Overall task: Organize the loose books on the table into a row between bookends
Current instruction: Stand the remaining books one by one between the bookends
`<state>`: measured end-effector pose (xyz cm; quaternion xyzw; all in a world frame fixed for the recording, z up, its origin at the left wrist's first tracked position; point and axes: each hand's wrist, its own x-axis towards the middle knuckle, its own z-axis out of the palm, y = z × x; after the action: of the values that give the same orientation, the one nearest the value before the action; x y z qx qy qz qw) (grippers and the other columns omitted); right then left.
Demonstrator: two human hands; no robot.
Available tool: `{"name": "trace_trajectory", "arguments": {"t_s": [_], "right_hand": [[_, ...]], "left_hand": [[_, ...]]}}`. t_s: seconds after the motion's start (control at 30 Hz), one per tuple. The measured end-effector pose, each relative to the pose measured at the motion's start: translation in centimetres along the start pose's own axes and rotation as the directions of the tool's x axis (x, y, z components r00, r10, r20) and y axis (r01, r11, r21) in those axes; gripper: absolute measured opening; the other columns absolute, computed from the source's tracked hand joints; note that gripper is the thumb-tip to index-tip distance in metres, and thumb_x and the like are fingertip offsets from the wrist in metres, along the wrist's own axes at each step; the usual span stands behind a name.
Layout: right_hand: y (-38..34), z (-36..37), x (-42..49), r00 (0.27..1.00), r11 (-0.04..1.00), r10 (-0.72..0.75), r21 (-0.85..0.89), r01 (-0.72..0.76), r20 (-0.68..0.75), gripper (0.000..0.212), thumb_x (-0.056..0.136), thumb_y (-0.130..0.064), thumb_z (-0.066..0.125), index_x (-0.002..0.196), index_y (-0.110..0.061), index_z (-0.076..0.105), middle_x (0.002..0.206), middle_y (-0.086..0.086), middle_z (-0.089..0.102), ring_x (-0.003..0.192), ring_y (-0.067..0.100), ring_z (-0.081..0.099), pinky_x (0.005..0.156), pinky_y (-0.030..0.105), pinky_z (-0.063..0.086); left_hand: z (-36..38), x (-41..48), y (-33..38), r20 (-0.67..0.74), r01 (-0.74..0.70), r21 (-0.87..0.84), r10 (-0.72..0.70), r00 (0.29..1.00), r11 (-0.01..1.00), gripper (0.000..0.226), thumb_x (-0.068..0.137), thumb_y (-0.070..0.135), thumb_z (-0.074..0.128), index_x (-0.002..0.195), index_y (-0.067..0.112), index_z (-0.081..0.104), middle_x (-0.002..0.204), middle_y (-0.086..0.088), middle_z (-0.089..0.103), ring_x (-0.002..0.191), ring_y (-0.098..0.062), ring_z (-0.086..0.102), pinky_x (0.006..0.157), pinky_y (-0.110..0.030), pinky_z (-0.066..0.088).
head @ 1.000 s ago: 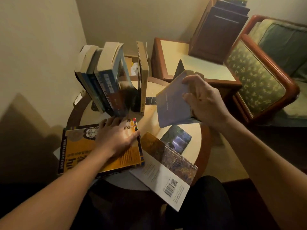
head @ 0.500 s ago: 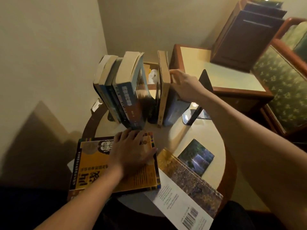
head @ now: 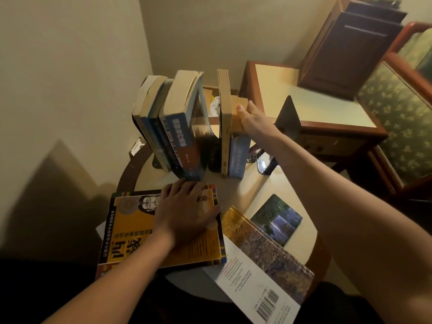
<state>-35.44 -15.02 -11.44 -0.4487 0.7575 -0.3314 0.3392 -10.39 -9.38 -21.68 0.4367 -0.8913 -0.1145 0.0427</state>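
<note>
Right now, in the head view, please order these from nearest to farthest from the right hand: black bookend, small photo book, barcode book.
From the right hand:
1. Black bookend, just right of it.
2. Small photo book, flat mid-table.
3. Barcode book, at the near edge.

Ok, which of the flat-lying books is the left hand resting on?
The yellow-covered paperback nearest the wall, pinned by the left hand. The white-backed barcode book and small landscape-photo book lie untouched.

Upright books [head: 187, 127] behind flat books [head: 163, 230]; bookend [head: 288, 118] right.
</note>
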Motion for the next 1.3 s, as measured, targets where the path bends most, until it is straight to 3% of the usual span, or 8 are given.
{"name": "trace_trajectory", "arguments": {"t_s": [0.17, 0.5, 0.73, 0.83, 0.93, 1.03, 1.17, 1.3], "right_hand": [[1.1, -0.3, -0.8, 0.987, 0.999, 0.020, 0.046, -0.013, -0.161, 0.050, 0.104, -0.057, 0.032, 0.125, -0.017, 0.054, 0.111, 0.000, 0.057, 0.112, 0.023, 0.055, 0.104, 0.051, 0.047], [1.8, -0.5, -3.1, 0.977, 0.984, 0.067, 0.174, -0.032, -0.202, 0.056, 0.090, -0.074, 0.026, 0.092, -0.026, 0.053, 0.099, 0.000, 0.059, 0.107, 0.032, 0.060, 0.098, 0.058, 0.049], [4.0, -0.1, -8.9, 0.960, 0.979, 0.081, 0.200, -0.027, -0.266, 0.075, 0.086, -0.075, 0.024, 0.125, -0.021, 0.059, 0.132, 0.010, 0.060, 0.120, 0.031, 0.056, 0.104, 0.058, 0.045], [6.1, 0.5, -12.8, 0.965, 0.991, 0.048, 0.132, -0.014, -0.258, 0.054, 0.100, -0.061, 0.035, 0.116, -0.016, 0.061, 0.122, 0.010, 0.065, 0.107, 0.025, 0.061, 0.095, 0.047, 0.051], [8.8, 1.6, -16.7, 0.993, 0.996, 0.000, -0.094, -0.011, -0.122, 0.046, 0.100, -0.047, 0.050, 0.133, -0.016, 0.057, 0.128, 0.004, 0.066, 0.104, 0.016, 0.062, 0.091, 0.038, 0.055], [11.3, 3.0, -19.4, 1.000, 0.951, 0.001, -0.308, -0.010, -0.028, 0.055, 0.096, -0.051, 0.057, 0.142, -0.022, 0.050, 0.127, 0.000, 0.067, 0.104, 0.014, 0.065, 0.091, 0.037, 0.056], [12.9, 4.3, -22.2, 0.999, 0.928, -0.016, -0.373, 0.027, 0.034, 0.071, 0.088, -0.061, 0.060, 0.150, -0.035, 0.037, 0.138, -0.002, 0.061, 0.115, 0.016, 0.062, 0.093, 0.041, 0.056], [14.1, 5.1, -23.3, 0.995, 0.853, -0.026, -0.516, 0.074, 0.099, 0.088, 0.088, -0.069, 0.055, 0.157, -0.045, 0.006, 0.143, 0.001, 0.055, 0.123, 0.022, 0.050, 0.094, 0.039, 0.052]], "left_hand": [[-0.4, 0.2, 0.1, 0.030, 0.011, -0.010, -0.011, 0.999, 1.000, 0.090, 0.082, 0.089, 0.016, 0.152, 0.033, 0.030, 0.155, 0.007, 0.037, 0.145, -0.019, 0.027, 0.120, -0.043, 0.019], [-0.1, 0.0, 0.1, 0.003, 0.022, -0.015, -0.022, 1.000, 1.000, 0.090, 0.081, 0.091, 0.020, 0.150, 0.034, 0.032, 0.153, 0.007, 0.040, 0.143, -0.018, 0.031, 0.119, -0.041, 0.020], [-0.1, -0.1, 0.3, -0.005, 0.031, -0.020, -0.031, 0.999, 0.999, 0.084, 0.083, 0.087, 0.024, 0.149, 0.035, 0.031, 0.152, 0.006, 0.039, 0.144, -0.018, 0.028, 0.120, -0.040, 0.017], [-0.3, -0.6, 0.5, -0.065, 0.020, -0.003, -0.021, 0.998, 1.000, 0.077, 0.090, 0.077, 0.026, 0.151, 0.030, 0.035, 0.158, 0.006, 0.036, 0.151, -0.016, 0.018, 0.124, -0.044, 0.007], [-0.2, -2.0, 1.4, -0.130, -0.045, 0.057, 0.052, 0.990, 0.997, 0.061, 0.098, 0.061, 0.026, 0.145, 0.029, 0.047, 0.156, 0.005, 0.041, 0.151, -0.017, 0.020, 0.124, -0.048, 0.008], [0.6, -4.9, 3.7, -0.112, -0.057, -0.010, 0.056, 0.992, 0.998, 0.058, 0.100, 0.056, 0.027, 0.150, 0.029, 0.041, 0.159, 0.004, 0.037, 0.151, -0.017, 0.022, 0.125, -0.047, 0.008], [3.0, -10.2, 6.8, -0.145, -0.134, -0.068, 0.123, 0.982, 0.989, 0.061, 0.100, 0.055, 0.035, 0.152, 0.023, 0.038, 0.163, 0.000, 0.027, 0.153, -0.016, 0.013, 0.124, -0.048, 0.014], [5.8, -15.2, 9.7, -0.124, -0.108, -0.035, 0.103, 0.987, 0.994, 0.070, 0.101, 0.059, 0.032, 0.157, 0.017, 0.028, 0.167, -0.010, 0.008, 0.155, -0.027, 0.002, 0.121, -0.050, 0.008]]}}
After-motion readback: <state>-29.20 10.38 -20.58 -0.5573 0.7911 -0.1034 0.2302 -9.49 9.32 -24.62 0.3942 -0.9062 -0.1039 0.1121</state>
